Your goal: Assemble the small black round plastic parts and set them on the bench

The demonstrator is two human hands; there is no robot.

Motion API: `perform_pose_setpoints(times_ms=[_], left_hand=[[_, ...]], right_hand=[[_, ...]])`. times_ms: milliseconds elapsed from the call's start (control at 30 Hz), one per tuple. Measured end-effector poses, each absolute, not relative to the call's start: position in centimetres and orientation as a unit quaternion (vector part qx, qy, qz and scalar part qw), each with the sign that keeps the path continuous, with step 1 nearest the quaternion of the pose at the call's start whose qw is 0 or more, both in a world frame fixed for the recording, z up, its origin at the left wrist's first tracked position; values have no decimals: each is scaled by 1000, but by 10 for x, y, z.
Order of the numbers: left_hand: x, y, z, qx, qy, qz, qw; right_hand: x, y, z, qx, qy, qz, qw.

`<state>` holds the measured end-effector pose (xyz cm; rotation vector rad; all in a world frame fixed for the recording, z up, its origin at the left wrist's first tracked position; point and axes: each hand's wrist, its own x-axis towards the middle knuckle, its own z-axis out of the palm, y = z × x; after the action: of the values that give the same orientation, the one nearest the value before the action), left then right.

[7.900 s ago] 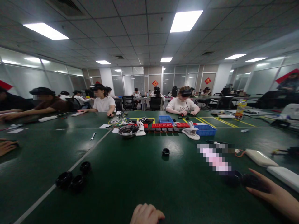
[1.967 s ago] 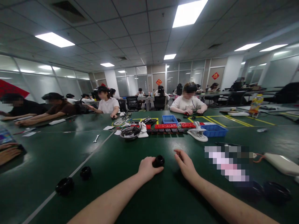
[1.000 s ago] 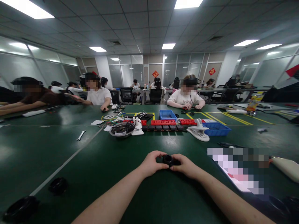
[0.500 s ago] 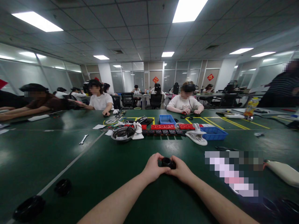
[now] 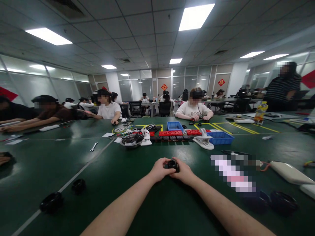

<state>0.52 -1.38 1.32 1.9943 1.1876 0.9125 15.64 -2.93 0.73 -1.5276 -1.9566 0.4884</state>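
Landmark: the strip [image 5: 171,137], a row of red and black sockets lying across the green table [image 5: 128,203]

Held ring [image 5: 173,165]: black, open at top, on the wearer's side of the strip, well apart from it. Left hand [image 5: 159,169] takes it from the left, thumb along the near side, fingers curled to the far side. Right hand [image 5: 184,172] closes round the right side. Grip: both hands pinching the one ring between them, fingertips nearly meeting. Fingers hide much of its wall; cannot tell whether its base touches the table

More black rings, all nearer the wearer than the strip. Off to its left: a big ring [image 5: 51,202] and a small ring [image 5: 78,186], near each other, apart. Off to its right: an inner ring [image 5: 261,201] and an outer ring [image 5: 283,202], just beside each other, edges dim

At the strip's left end, a white stand [image 5: 146,138] and a bowl [image 5: 130,141] of cables; at its right end, a white clip [image 5: 203,141] and a blue tray [image 5: 221,138]. Left of the strip, well apart, a wrench [image 5: 94,147]. Beyond the strip, a small tray [image 5: 174,126] and a seated person in white [image 5: 194,109]
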Motion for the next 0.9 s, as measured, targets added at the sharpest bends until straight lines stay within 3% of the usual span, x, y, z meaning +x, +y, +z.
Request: perform_pose_setpoints(times_ms=[233, 900], left_hand=[[-3, -20, 22, 790, 406, 313, 336], [-7, -14, 29, 825, 371, 290, 312]], right_hand=[[174, -33, 16, -448, -776, 341, 285], [181, -23, 25, -406, -775, 423, 237]])
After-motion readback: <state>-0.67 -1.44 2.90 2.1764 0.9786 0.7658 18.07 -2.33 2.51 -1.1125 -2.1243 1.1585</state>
